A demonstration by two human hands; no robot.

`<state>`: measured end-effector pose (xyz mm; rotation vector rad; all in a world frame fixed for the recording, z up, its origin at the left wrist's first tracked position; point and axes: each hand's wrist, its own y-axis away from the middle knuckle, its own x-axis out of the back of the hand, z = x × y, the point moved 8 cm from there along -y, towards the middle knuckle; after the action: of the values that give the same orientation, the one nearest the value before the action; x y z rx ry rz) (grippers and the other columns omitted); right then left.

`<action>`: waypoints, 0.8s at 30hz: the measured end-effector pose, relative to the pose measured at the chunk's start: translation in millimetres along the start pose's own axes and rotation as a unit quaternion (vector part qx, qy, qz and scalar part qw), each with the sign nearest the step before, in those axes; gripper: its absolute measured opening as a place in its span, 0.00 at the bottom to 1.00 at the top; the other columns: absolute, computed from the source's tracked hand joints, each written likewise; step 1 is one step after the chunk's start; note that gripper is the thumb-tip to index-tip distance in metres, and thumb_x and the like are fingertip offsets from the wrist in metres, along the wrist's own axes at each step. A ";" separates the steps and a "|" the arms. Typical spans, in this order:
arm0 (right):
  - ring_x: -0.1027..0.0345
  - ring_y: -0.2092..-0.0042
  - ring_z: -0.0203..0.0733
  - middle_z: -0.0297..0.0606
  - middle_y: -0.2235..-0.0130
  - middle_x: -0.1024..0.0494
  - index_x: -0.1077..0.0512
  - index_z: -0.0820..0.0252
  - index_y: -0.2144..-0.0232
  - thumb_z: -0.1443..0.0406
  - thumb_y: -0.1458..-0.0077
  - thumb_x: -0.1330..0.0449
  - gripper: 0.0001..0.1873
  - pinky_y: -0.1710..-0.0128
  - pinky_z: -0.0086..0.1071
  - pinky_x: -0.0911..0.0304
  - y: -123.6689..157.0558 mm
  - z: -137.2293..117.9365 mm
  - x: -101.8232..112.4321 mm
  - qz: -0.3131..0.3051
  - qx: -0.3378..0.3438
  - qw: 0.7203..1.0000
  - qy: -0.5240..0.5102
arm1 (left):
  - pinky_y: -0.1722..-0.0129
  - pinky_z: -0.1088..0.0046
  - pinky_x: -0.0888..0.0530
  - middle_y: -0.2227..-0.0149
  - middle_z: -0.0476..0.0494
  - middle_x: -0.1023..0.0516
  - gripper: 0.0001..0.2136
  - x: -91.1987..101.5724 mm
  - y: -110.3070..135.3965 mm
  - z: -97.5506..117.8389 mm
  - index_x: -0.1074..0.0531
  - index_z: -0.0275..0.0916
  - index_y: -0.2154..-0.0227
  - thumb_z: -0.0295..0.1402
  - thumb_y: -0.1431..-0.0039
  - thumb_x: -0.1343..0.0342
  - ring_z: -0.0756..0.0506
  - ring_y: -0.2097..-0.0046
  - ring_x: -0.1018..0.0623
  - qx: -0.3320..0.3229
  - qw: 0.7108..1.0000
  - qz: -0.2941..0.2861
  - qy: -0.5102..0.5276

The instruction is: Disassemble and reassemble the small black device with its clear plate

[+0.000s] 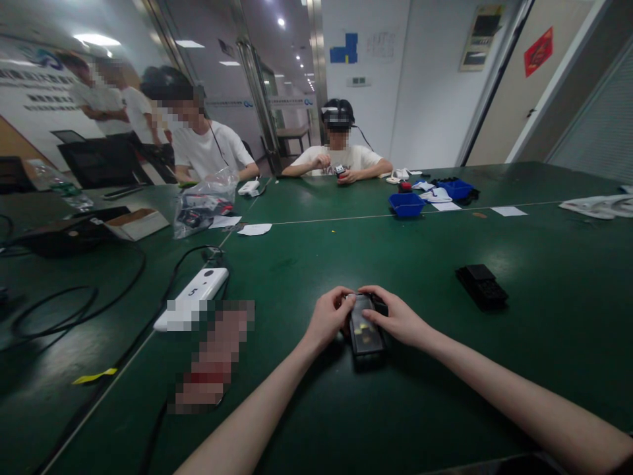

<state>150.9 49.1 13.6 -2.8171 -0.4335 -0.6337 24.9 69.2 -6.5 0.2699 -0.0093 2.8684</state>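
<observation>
While the black device [366, 335] lies low in the centre of the frame on the green table [306, 264], both hands clamp its far end: left hand [329, 321], grip curled closed on the left edge, right hand [395, 321], grip pinched on the right. Off right, apart, sits a black block [482, 285]; left, a white power strip [192, 298].

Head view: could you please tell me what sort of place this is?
Probably a shared office workroom: a large green table, seated people working across it with small items, blue bins, and a white power strip with cables.
</observation>
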 end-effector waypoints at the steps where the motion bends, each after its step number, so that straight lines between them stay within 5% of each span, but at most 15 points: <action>1: 0.36 0.48 0.45 0.44 0.49 0.30 0.36 0.59 0.50 0.65 0.49 0.42 0.23 0.46 0.42 0.43 0.1 2.9 -0.2 0.003 -0.006 1.000 -0.010 | 0.85 0.79 0.36 0.82 0.54 0.33 0.15 0.9 0.0 0.7 0.29 0.33 0.66 0.42 0.48 0.45 0.54 0.85 0.34 -0.004 1.000 0.005 -0.012; 6: 0.36 0.46 0.46 0.49 0.48 0.30 0.38 0.63 0.47 0.60 0.47 0.43 0.26 0.45 0.44 0.43 -0.4 18.9 -2.8 0.015 -0.051 0.998 -0.030 | 0.84 0.79 0.35 0.81 0.53 0.32 0.15 4.8 0.4 1.0 0.30 0.34 0.66 0.42 0.49 0.44 0.54 0.84 0.33 -0.003 0.999 0.036 -0.002; 10: 0.40 0.43 0.48 0.49 0.45 0.32 0.35 0.64 0.48 0.56 0.46 0.45 0.26 0.41 0.46 0.49 -0.7 11.9 -3.0 0.013 -0.015 1.000 0.011 | 0.84 0.79 0.34 0.80 0.53 0.31 0.15 9.0 2.0 4.5 0.30 0.34 0.65 0.41 0.49 0.44 0.54 0.83 0.33 -0.005 0.998 0.066 0.024; 18: 0.46 0.40 0.47 0.43 0.39 0.40 0.52 0.57 0.37 0.56 0.45 0.46 0.36 0.42 0.45 0.48 4.2 2.1 -8.4 -0.034 0.002 0.997 -0.066 | 0.80 0.79 0.29 0.74 0.50 0.29 0.13 11.8 3.2 13.9 0.31 0.35 0.65 0.40 0.49 0.43 0.51 0.75 0.28 -0.046 0.992 0.087 0.077; 24: 0.43 0.42 0.46 0.45 0.42 0.36 0.49 0.56 0.39 0.61 0.45 0.49 0.31 0.42 0.45 0.49 -6.7 3.3 30.0 0.070 0.039 0.995 0.068 | 0.80 0.76 0.26 0.70 0.48 0.32 0.18 2.3 2.6 6.2 0.37 0.37 0.57 0.42 0.47 0.46 0.50 0.72 0.26 0.003 0.990 0.056 0.131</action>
<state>175.8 63.3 25.1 -2.6818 -0.2290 -0.7543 23.2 67.0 0.1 -0.1106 0.0332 2.9931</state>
